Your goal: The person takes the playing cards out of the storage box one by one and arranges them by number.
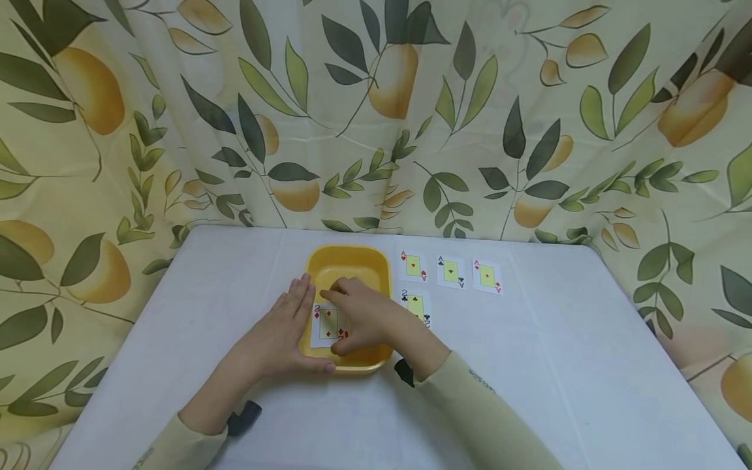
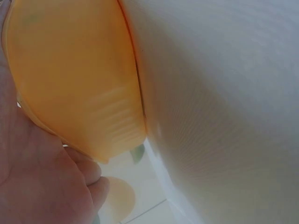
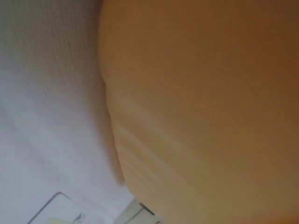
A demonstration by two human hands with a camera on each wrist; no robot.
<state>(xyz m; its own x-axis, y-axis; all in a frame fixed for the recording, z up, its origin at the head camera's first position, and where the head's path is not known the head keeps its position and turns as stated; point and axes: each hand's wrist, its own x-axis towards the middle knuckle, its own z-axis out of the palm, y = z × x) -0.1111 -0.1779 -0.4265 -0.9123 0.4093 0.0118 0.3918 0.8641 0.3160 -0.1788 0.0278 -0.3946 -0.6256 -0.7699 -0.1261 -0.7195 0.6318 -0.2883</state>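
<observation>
A yellow plastic tray (image 1: 349,256) stands on the white-covered table. Along its left rim lies my left hand (image 1: 276,336), fingers straight, thumb stretched along the front rim. In the left wrist view, that palm (image 2: 42,177) is against the tray's outer wall (image 2: 74,79). My right hand (image 1: 367,316) reaches into the tray with curled fingers and holds a two of diamonds playing card (image 1: 328,324) between fingertips and thumb. A red pip at the card's lower right corner belongs to another card mostly hidden under the hand. The right wrist view is filled mainly by the tray's wall (image 3: 201,107).
Right of the tray, an ace of hearts (image 1: 414,266), an ace of clubs (image 1: 450,271) and an ace of diamonds (image 1: 487,276) lie face up in a row. Below the first ace is a two of clubs (image 1: 416,304), partly behind the right wrist. A patterned curtain (image 1: 364,130) hangs behind the table.
</observation>
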